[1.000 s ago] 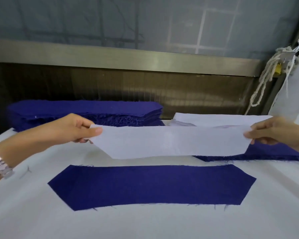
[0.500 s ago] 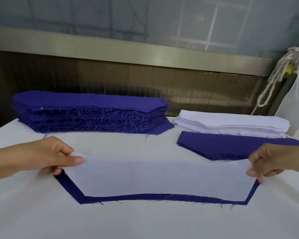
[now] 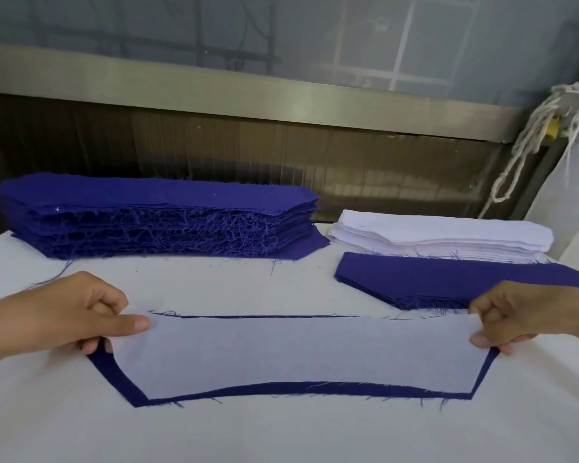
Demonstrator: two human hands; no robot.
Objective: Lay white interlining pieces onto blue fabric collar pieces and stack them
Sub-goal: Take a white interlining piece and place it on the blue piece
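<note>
A white interlining piece (image 3: 298,354) lies over a blue collar piece (image 3: 121,379) on the white table, with a blue border showing along the front and both ends. My left hand (image 3: 81,315) pinches its left end between thumb and fingers. My right hand (image 3: 528,317) pinches its right end. Behind on the left stands a tall stack of blue collar pieces (image 3: 154,218). At the back right, a pile of white interlining (image 3: 438,238) rests on a low stack of blue pieces (image 3: 448,282).
The white cloth-covered table (image 3: 281,436) stretches toward me. A brown panel with a metal rail (image 3: 281,91) runs behind the stacks. White cords (image 3: 535,138) hang at the far right. Loose blue threads lie near the stacks.
Both hands have carried the white piece from mid-air down and toward me onto the blue piece, and it now lies almost flat on it.
</note>
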